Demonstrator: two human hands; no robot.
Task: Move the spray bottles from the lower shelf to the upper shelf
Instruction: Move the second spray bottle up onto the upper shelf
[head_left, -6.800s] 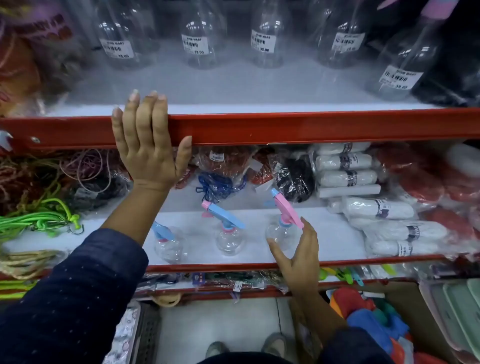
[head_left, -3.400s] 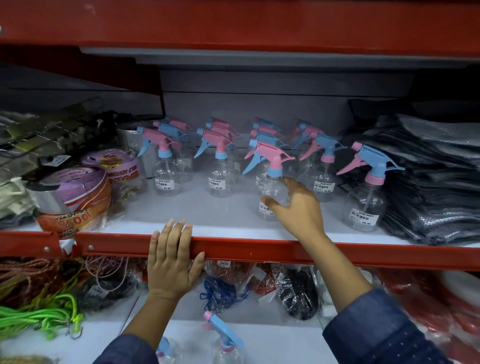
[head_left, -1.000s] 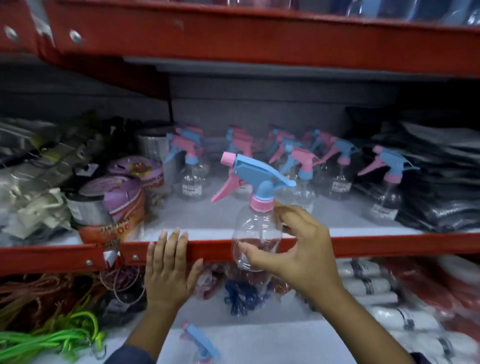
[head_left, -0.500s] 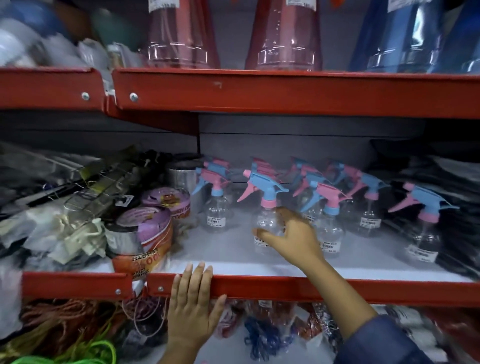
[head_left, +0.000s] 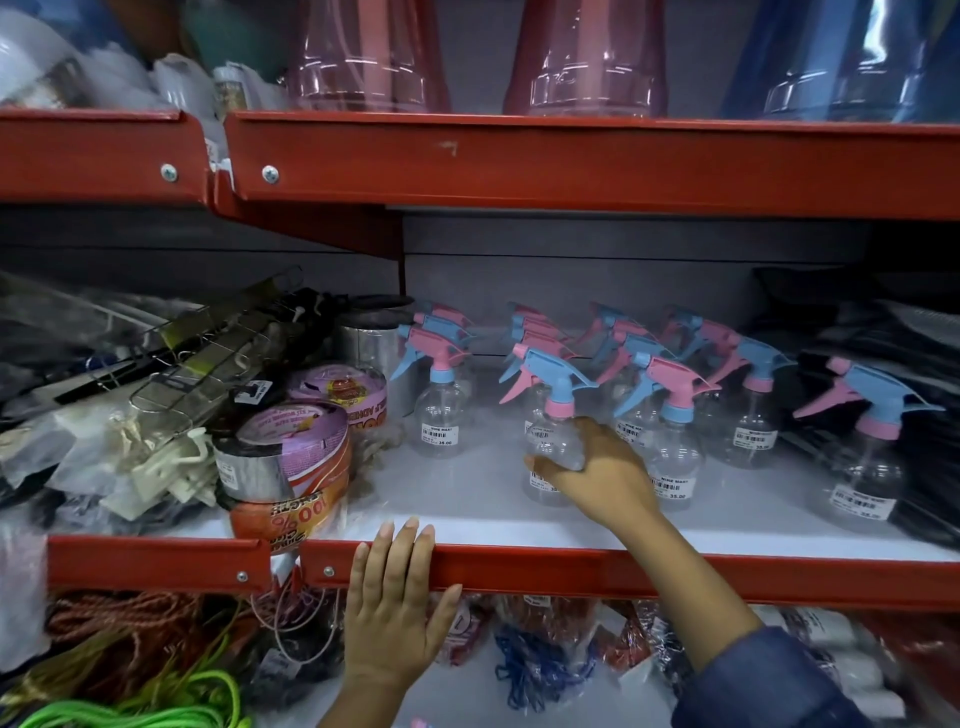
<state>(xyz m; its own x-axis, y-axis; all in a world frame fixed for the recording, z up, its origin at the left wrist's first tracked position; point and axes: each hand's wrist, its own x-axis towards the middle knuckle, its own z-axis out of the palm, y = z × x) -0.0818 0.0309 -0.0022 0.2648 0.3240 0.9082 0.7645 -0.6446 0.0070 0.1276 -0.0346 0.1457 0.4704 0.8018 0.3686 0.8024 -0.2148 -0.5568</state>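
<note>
My right hand (head_left: 602, 470) is wrapped around a clear spray bottle (head_left: 551, 415) with a blue head and pink trigger, standing on the white upper shelf (head_left: 467, 499). Several more clear spray bottles with pink and blue heads stand behind and beside it, among them one to the left (head_left: 440, 410) and one far right (head_left: 867, 457). My left hand (head_left: 392, 613) lies flat with fingers apart on the shelf's red front rail (head_left: 675, 574). A pink and blue tip (head_left: 422, 723) peeks in at the bottom edge on the lower shelf.
Tape rolls (head_left: 291, 457) and wrapped hardware crowd the shelf's left side. Dark folded bags (head_left: 904, 353) fill the right. Above, another red shelf (head_left: 571, 166) carries large pink and blue plastic containers. Below hang green cords (head_left: 171, 696) and bagged goods.
My right hand carried the spray bottle up from in front of the rail and set it on the upper shelf among the others. The left hand stayed on the rail. The view tilted upward.
</note>
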